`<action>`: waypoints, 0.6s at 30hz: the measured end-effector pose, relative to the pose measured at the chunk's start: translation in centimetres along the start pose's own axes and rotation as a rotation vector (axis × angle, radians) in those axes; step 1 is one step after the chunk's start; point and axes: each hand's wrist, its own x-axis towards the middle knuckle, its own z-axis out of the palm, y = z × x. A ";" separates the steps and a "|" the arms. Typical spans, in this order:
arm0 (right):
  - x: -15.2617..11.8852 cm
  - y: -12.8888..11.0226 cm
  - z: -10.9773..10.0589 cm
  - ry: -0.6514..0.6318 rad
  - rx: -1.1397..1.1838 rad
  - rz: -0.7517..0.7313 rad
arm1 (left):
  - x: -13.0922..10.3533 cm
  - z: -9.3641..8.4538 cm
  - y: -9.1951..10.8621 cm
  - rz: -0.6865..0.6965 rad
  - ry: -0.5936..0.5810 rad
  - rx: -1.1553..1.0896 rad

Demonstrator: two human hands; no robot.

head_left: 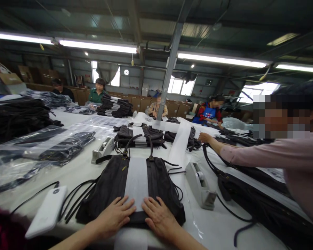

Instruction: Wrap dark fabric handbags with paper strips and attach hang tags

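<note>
A black handbag (106,184) lies flat on the table in front of me, its two-ended handle (138,136) pointing away. Down its middle runs a white strip of wrapping sheet (136,173), which also shows below the bag at the table's near edge. My left hand (117,212) rests on the lower part of the bag, fingers spread and touching the strip's left side. On the strip's right edge and the bag beside it lies my right hand (159,214), also flat with fingers apart. Thin black straps (79,194) stick out at the bag's left.
Tape dispensers stand right (201,187) and left (103,150) of the bag. A white power bank (47,211) with a cable sits near the front edge. Plastic-wrapped bags (67,144) lie left, stacked bags (114,106) behind. A co-worker's arm (253,152) reaches in from the right.
</note>
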 end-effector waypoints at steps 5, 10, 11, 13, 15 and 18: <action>-1.0 -0.3 0.2 0.014 -0.020 -0.004 | -0.1 1.2 -0.2 0.022 0.052 0.004; -1.5 -0.6 0.2 0.040 -0.010 -0.014 | -0.1 1.7 -0.5 0.058 0.067 0.026; -1.6 -0.7 0.1 0.044 -0.010 -0.015 | -0.2 1.8 -0.6 0.071 0.080 0.033; -2.0 -0.9 -0.4 0.037 -0.009 -0.041 | -0.2 2.1 -0.6 0.093 0.103 0.049; -2.5 -1.2 -1.2 0.012 -0.009 -0.101 | -0.2 2.3 -0.5 0.099 0.107 0.065; -3.4 -1.7 -2.1 -0.002 -0.027 -0.204 | 0.0 2.3 -0.3 0.094 0.088 0.075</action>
